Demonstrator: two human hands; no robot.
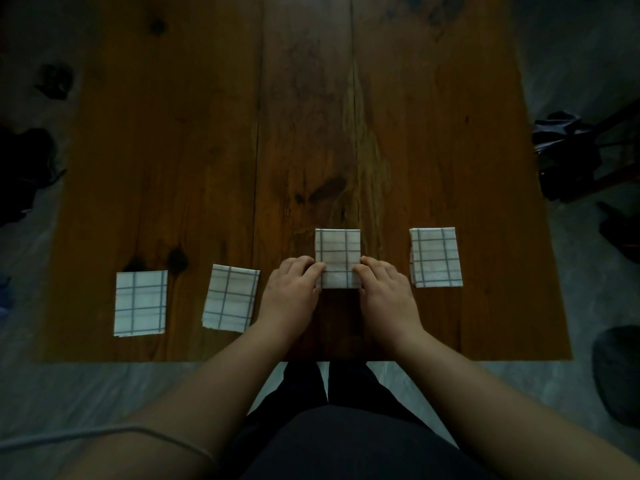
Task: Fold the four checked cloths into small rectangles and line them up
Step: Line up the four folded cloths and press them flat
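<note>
all four checked cloths were already folded into small rectangles on the wooden table (pixel 207 150), so the folding looked done and only the lining-up seemed left. cloth one (pixel 141 303) lay far left and cloth two (pixel 230 297) just right of it, both near the front edge, cloth two turned slightly off square. cloth three (pixel 337 254) sat at the centre and cloth four (pixel 435 257) to its right, both further from the near edge than the left pair, so the row was stepped rather than straight. by my reading the left pair wanted sliding away from the person, or the right pair drawing back, and cloth two squaring up.

the left hand (pixel 292 289) and right hand (pixel 386 289) flanked the near end of cloth three, fingers curled and resting on its near corners, thumbs hidden (whether they pinched the cloth or merely pressed it flat i could not tell).

the cloths were thin, pale woven fabric with a grey-blue grid, their edges crisp; cloth four showed stacked layers along its left side, cloth two at its near edge. the table was dark, glossy planks with knots and a long seam running away from the person.
</note>
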